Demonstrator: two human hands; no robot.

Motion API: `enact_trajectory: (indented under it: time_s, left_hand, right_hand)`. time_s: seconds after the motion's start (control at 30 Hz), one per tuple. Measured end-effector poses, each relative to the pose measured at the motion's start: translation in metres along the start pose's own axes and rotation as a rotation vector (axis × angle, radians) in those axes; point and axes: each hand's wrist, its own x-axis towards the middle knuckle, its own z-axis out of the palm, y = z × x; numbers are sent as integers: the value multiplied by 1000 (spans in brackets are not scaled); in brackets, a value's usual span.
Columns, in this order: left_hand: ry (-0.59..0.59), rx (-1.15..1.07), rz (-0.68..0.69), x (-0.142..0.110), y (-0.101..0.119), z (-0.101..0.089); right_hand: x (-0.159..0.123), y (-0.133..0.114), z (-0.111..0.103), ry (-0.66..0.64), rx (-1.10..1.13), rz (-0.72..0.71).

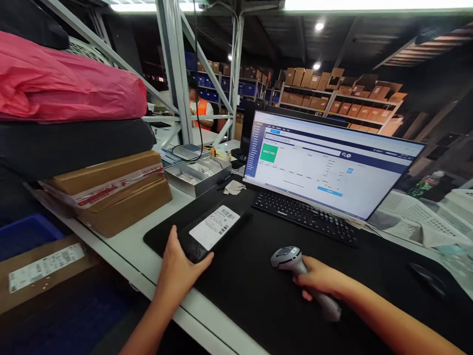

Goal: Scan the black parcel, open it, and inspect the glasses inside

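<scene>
My left hand [181,263] grips the near end of a black plastic-wrapped package [197,250], thumb at one side and fingers at the other. On the package's upper face is a white shipping label [214,227] with printed text and barcodes. My right hand [318,276] is wrapped round the handle of a grey barcode scanner [288,257], held above the black desk mat [244,291]. The scanner's head points left, towards the package, with a gap between them. Some fingers of my right hand are hidden behind the handle.
Behind the mat stand a monitor [314,165] and a keyboard [303,217]. A mouse [426,278] lies at the right, near white baskets [402,217]. Cardboard boxes [118,192] and a metal tray [197,180] are at the left. A person in an orange vest [202,107] is farther back.
</scene>
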Motion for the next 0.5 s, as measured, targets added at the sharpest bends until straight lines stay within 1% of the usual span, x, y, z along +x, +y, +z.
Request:
enact_trajectory:
  time_s: [0.03, 0.1, 0.17, 0.23, 0.27, 0.33, 0.37, 0.4, 0.43, 0.5]
  left_hand:
    - [7, -26, -16, -2, -3, 1]
    - [12, -61, -44, -6, -5, 2]
    - [30, -82, -25, -10, -5, 1]
    - [61, -73, 70, -14, -1, -2]
    - [80, -59, 159, -16, 1, -4]
    - [114, -26, 380, -20, 4, -6]
    - [124, -16, 474, -22, 5, -7]
    - [130, -14, 538, -24, 5, -7]
    - [130, -17, 566, -24, 5, -8]
    - [111, -16, 540, -25, 2, -8]
  right_hand:
    - [1, 0, 2, 9, -4, 13]
    - [-3, -2, 3, 67, -37, 18]
    - [-13, -9, 0, 143, -60, -1]
    - [-29, -21, -5, 246, -69, -83]
    - [-37, -29, -7, 290, -71, -136]
    - [-53, -45, -9, 348, -92, -213]
    - [-59, -53, -8, 362, -118, -241]
    - [-64, -59, -6, 360, -152, -273]
    - [-66, -63, -2, 352, -192, -311]
    - [-67, -68, 6, 335, -256, -379]
